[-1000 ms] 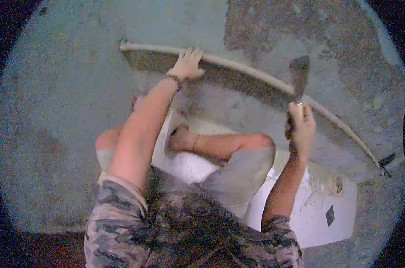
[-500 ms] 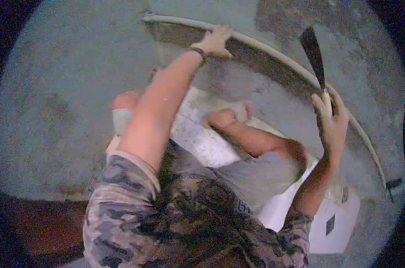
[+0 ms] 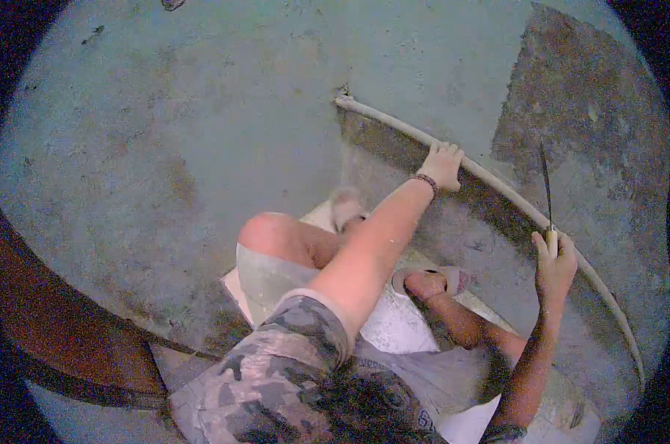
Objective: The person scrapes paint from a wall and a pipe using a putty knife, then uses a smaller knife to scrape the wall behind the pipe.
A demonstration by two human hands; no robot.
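Observation:
A long pale pipe (image 3: 505,190) runs along the foot of the green wall, curved by the lens. My left hand (image 3: 444,166) holds it partway along, with the fingers over its top. To the right, my right hand (image 3: 555,272) is closed around the pale handle of a putty knife (image 3: 551,242). Its dark blade points up and is seen nearly edge-on, so it looks thin. The right hand overlaps the pipe in this view.
Behind the knife, the wall has a large rough dark patch (image 3: 572,96). My bent legs (image 3: 276,240) and sandalled feet are close below the pipe, over a whitish sheet (image 3: 401,325). A reddish-brown panel (image 3: 69,333) stands at the left.
The view has swung left, so the pipe and both hands appear lower. The knife blade has turned from broadside to nearly edge-on. Both hands keep their holds.

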